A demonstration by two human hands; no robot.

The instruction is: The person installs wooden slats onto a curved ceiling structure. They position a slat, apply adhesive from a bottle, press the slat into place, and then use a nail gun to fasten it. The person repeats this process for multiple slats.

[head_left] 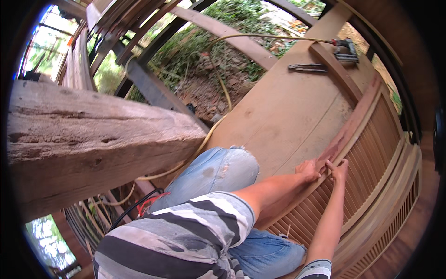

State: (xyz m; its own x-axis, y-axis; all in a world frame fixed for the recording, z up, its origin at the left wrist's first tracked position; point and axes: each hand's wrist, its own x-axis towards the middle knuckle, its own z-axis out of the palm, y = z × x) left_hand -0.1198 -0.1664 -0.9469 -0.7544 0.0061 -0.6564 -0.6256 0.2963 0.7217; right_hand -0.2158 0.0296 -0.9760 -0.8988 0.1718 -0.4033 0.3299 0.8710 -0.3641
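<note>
A louvered wooden shutter (367, 153) with many thin slats stands on its side at my right. Along its near upper edge runs a long reddish-brown frame rail (344, 135) beside a paler strip. My left hand (309, 171) is closed over this rail, fingers curled at its edge. Just to the right, my right hand (339, 171) pinches at the pale strip, thumb and fingertips close to the left hand. Whether something small lies between the right fingertips is too fine to make out.
A plywood board (274, 111) spreads out ahead, bearing metal pliers (307, 68), a wooden bar (337, 74) and a corded power tool (346, 50). A yellow hose (227, 100) trails across. A thick rough beam (102, 135) juts in at left. More slatted panels (390, 223) stand at far right.
</note>
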